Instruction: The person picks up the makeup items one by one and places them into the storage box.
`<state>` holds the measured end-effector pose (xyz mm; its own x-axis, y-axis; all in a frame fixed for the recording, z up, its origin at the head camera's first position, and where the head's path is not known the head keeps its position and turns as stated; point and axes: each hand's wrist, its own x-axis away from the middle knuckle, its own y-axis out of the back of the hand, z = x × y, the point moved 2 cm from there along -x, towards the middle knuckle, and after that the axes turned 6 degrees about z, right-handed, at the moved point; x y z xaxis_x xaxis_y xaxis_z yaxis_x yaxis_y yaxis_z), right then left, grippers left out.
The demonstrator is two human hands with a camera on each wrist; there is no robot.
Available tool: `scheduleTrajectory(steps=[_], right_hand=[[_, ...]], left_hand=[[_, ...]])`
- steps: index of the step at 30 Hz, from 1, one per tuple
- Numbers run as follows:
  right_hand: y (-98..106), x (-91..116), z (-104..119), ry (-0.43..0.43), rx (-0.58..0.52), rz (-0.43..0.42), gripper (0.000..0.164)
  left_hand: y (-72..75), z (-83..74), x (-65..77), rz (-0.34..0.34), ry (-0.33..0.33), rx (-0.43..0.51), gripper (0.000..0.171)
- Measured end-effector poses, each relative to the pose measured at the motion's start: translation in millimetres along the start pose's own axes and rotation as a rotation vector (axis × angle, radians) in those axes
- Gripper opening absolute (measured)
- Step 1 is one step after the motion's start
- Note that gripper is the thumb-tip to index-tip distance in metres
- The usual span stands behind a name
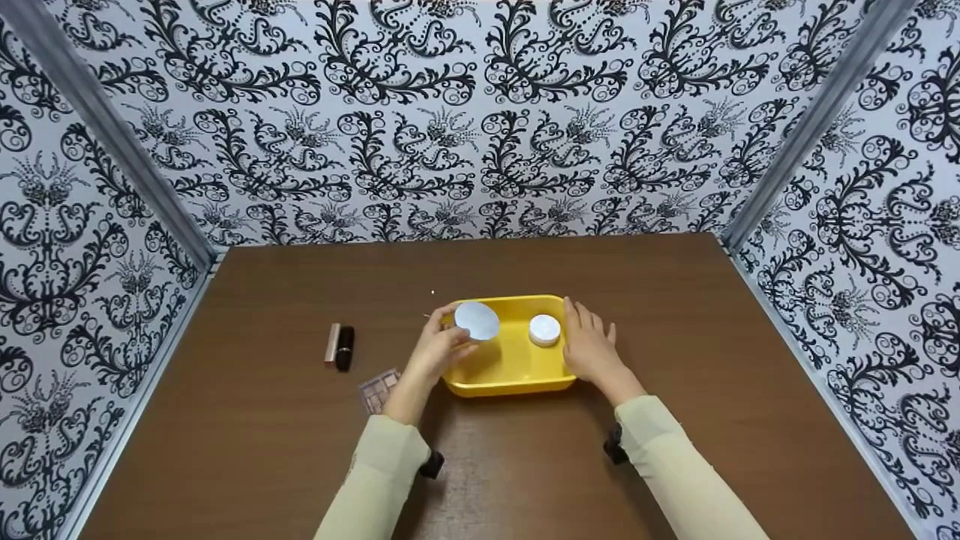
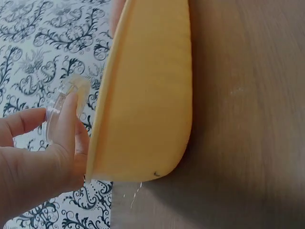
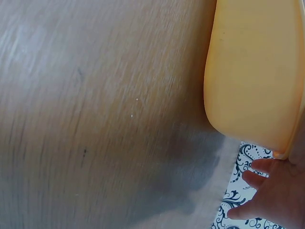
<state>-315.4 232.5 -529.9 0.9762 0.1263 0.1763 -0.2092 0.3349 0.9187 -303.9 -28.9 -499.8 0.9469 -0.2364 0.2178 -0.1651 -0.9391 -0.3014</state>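
Observation:
A shallow yellow tray (image 1: 510, 388) sits near the middle of the brown table. Over its left end my left hand (image 1: 439, 346) pinches a round, flat case (image 1: 477, 321) between thumb and fingers. Its face looks pale in the head view, while the left wrist view shows the case (image 2: 56, 112) with a clear plastic edge. My right hand (image 1: 592, 349) rests along the tray's right rim, fingers fairly straight. Inside the tray, close to that hand, lies a small round white jar (image 1: 544, 330). Both wrist views show the tray's outer wall (image 2: 147, 90) beside the hands.
Left of the tray, a rose-gold tube (image 1: 332, 343) and a black lipstick tube (image 1: 344, 348) lie side by side. A makeup palette (image 1: 379, 390) lies partly behind my left forearm. Patterned walls (image 1: 480, 150) enclose the table (image 1: 300, 465) at the back and sides.

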Motion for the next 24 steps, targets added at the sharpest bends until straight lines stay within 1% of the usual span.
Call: scheduleTrajectory(steps=[5,13,24], right_hand=[[0,1,0,0.005,-0.011,-0.012,0.072],[-1,0,0,-0.001,-0.016,-0.001,0.072],[-1,0,0,-0.009,-0.013,0.003,0.072]], left_hand=[[-9.9,3.8,-3.7,0.004,0.015,-0.064,0.059],[-24.1,14.2,-11.4,0.000,0.057,-0.127,0.060],[-34.4,26.0,-18.3,0.011,0.086,-0.288,0.063]])
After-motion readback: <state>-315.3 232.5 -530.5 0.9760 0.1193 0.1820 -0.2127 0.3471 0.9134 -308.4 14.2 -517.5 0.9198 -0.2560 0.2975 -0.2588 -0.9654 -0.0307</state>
